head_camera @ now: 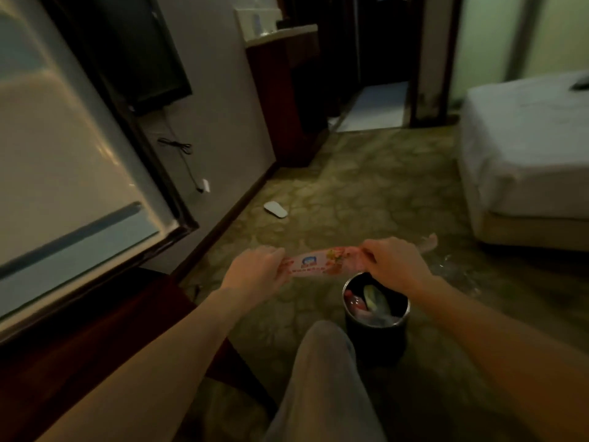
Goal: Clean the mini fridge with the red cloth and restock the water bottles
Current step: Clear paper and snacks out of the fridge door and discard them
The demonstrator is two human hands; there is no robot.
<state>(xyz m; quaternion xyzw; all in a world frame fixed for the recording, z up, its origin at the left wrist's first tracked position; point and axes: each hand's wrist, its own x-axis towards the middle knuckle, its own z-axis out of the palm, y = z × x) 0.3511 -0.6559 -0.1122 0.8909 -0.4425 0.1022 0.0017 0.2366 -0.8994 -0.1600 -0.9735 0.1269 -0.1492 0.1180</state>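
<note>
Just above the bin, at about 6 o'clock in the head view, both hands hold a pink printed wrapper (325, 262) stretched flat between them. Left hand (255, 272) pinches its left end, right hand (395, 262) pinches its right end, fingers curled over the top edge on both. Long axis runs 9-to-3 across the view, roughly level. Looks like packaging, possibly for the red cloth or a bottle label; print too blurred to read.

Key relation: the bin (376, 327) sits directly below the right hand, at 5 o'clock from the wrapper's middle. Its mouth is open with trash already inside. Right hand is clearly the nearer one; left is off to 10 o'clock of the bin.

Mini fridge door (73, 161) stands open at 9 to 10 o'clock, inner face toward the camera, well apart from both hands. Fridge interior is not in view. No water bottles visible that I can confirm; a crinkled clear plastic sheet (452, 269) lies on the carpet at 3 o'clock of the right hand.

My read: still prep, neither cleaning nor restocking visibly begun. If the wrapper gets binned, right hand lowers it while left lets go. If it gets torn open, hands pull apart along the 9-to-3 axis.

Person's knee (322, 355) at 6 o'clock, beside the bin.
</note>
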